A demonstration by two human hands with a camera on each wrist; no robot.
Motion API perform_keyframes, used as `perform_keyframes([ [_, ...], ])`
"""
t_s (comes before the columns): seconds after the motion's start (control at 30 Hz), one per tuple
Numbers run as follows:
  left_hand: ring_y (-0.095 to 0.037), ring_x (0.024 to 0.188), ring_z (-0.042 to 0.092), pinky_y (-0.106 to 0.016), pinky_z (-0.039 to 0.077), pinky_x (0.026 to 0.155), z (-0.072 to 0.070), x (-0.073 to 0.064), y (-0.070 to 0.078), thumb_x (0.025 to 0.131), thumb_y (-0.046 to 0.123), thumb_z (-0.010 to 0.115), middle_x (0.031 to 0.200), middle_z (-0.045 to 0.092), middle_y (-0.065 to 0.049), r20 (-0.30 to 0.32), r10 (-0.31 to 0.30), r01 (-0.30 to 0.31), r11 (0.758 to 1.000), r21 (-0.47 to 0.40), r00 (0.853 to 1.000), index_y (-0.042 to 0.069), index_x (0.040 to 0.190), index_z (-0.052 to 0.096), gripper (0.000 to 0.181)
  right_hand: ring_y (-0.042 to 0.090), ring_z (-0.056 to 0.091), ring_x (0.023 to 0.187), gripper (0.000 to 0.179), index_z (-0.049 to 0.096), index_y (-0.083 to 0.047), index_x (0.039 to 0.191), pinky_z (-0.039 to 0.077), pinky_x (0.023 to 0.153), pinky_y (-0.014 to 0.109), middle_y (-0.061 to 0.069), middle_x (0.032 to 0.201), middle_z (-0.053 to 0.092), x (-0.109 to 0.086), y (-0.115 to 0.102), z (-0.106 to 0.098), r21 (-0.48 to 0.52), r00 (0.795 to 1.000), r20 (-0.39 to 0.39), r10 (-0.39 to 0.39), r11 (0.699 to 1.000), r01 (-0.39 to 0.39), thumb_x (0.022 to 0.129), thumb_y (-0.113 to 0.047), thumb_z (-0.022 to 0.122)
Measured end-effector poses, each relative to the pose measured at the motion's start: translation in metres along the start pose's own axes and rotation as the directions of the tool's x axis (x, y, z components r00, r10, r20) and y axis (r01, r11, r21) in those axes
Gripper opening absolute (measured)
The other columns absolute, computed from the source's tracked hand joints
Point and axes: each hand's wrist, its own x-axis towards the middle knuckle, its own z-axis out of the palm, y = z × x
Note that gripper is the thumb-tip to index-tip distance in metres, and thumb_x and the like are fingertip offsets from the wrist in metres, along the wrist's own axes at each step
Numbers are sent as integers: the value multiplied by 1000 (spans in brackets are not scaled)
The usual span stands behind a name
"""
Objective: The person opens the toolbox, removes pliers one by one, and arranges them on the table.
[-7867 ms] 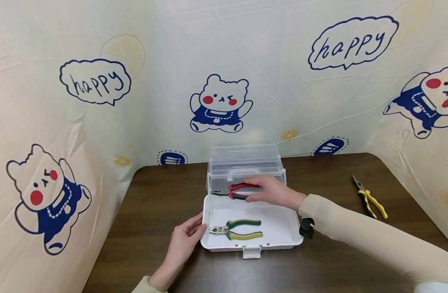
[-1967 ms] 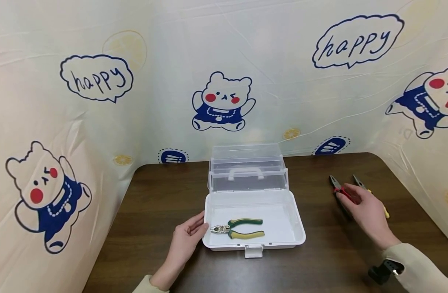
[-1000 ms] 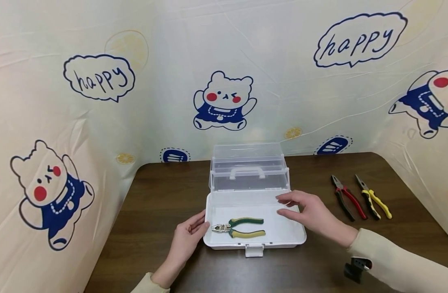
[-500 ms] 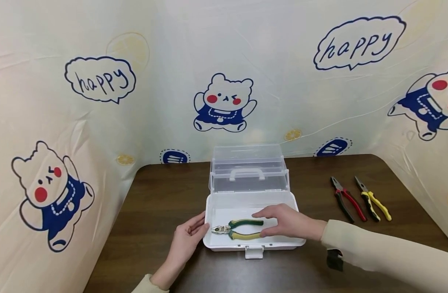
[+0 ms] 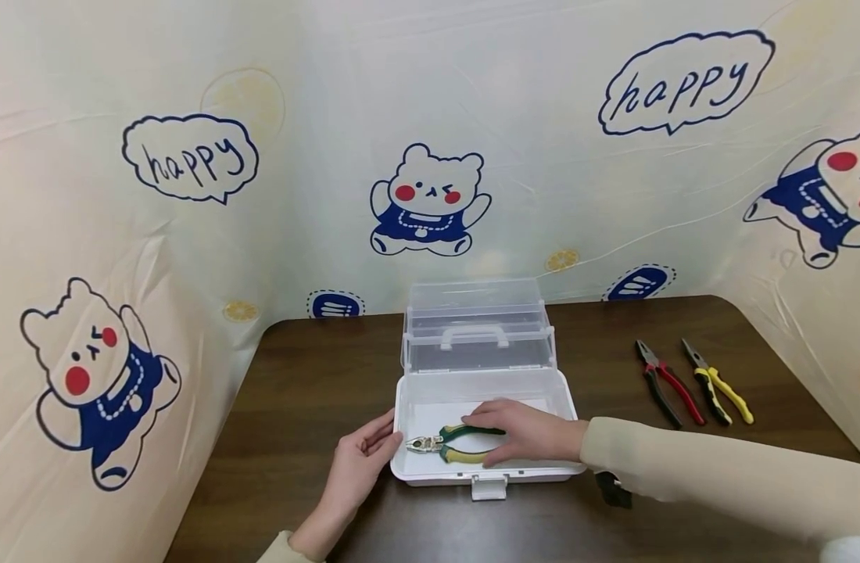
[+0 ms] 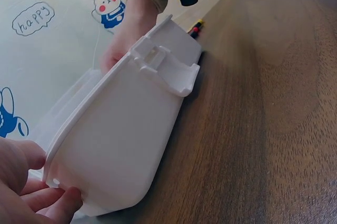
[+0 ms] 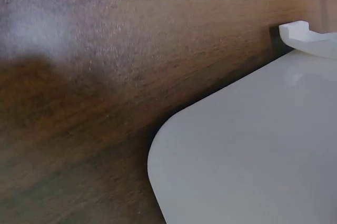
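Note:
A white plastic toolbox [image 5: 430, 475] with a raised clear lid stands on the table. My left hand [image 5: 356, 469] pinches its left rim; in the left wrist view thumb and fingers lie on either side of the toolbox wall [image 6: 116, 134]. Inside the box lie combination pliers [image 5: 461, 455] with green and yellow handles, their silver jaws to the left. Over the handles is my right hand [image 5: 532, 434], fingers at the green one and thumb at the yellow one, gripping them. The handle ends are hidden under the palm. The right wrist view shows only the toolbox's outer wall [image 7: 247, 150] and the table.
To the right of the box lie red-and-black long-nose pliers [image 5: 683, 395] and, beside them, yellow-and-black long-nose pliers [image 5: 731, 395]. The clear lid [image 5: 479, 352] with a white handle leans back near the patterned curtain [image 5: 317, 195]. A latch [image 5: 489, 489] hangs at the front.
My right hand took the red-and-black pliers from the box and laid them by the yellow pair. It then came back left and took hold of the combination pliers. My left hand stayed put.

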Motion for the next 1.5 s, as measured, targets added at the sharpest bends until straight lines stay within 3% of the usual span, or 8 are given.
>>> perform_keyframes([
  [0.37,-33,117,69,-15,55,87,0,-1,-2,95,1,73,130,69,-25,-4,5,-5,1000,-9,1000,-7,134,65,41,16,60,114,61,64,-1,139,51,103,30,4,124,64,11,0,9,-139,1000,20,6,990,-3,88,-26,86],
  [0.6,-37,120,66,-15,54,88,0,0,-4,96,-1,71,132,67,-26,8,4,-4,1000,-30,1000,-9,136,64,41,12,60,105,51,69,-2,129,53,95,28,3,116,66,10,-3,8,-113,1000,-18,-2,994,0,85,-21,85],
  [0.87,-36,120,67,-15,54,88,-1,1,-4,96,-1,71,132,67,-25,2,1,-1,1000,-26,1000,-8,136,64,41,11,62,101,48,71,-1,126,55,92,28,3,113,67,6,-6,2,-72,999,-5,46,996,-47,86,-22,86],
  [1.07,-38,120,66,-15,54,87,0,1,-3,96,-2,71,131,67,-26,4,1,-1,1000,-21,1000,-9,135,64,41,8,60,92,44,73,-3,124,54,83,26,-1,106,69,-5,-7,-8,44,995,10,98,994,-99,87,-24,84],
  [1.17,-37,119,67,-15,54,87,0,1,-3,96,-2,71,132,67,-25,4,-1,1,1000,-16,1000,-8,136,64,40,6,60,90,43,75,-5,123,55,83,26,-3,104,69,-11,-9,-15,176,989,28,148,973,-150,87,-24,84],
  [1.33,-35,118,68,-14,54,87,-1,1,-1,96,-1,71,132,67,-24,-1,-7,7,1000,-9,1000,-7,136,64,40,10,64,98,47,73,-5,127,57,88,26,-1,110,69,-19,-14,-27,394,970,73,232,887,-242,87,-27,84],
  [1.43,-35,118,68,-15,54,87,-1,0,-1,96,-1,71,132,68,-24,0,-3,3,1000,-4,1000,-7,136,64,40,15,67,102,50,72,-4,129,57,88,24,0,113,69,-24,-18,-32,460,964,83,252,849,-261,87,-28,84],
  [1.5,-36,118,68,-15,54,87,-1,1,-1,96,-1,72,132,68,-24,2,-3,3,1000,-5,1000,-7,136,65,41,19,68,104,51,71,-3,130,57,88,24,2,114,69,-29,-21,-36,478,966,76,248,841,-253,88,-27,84],
])
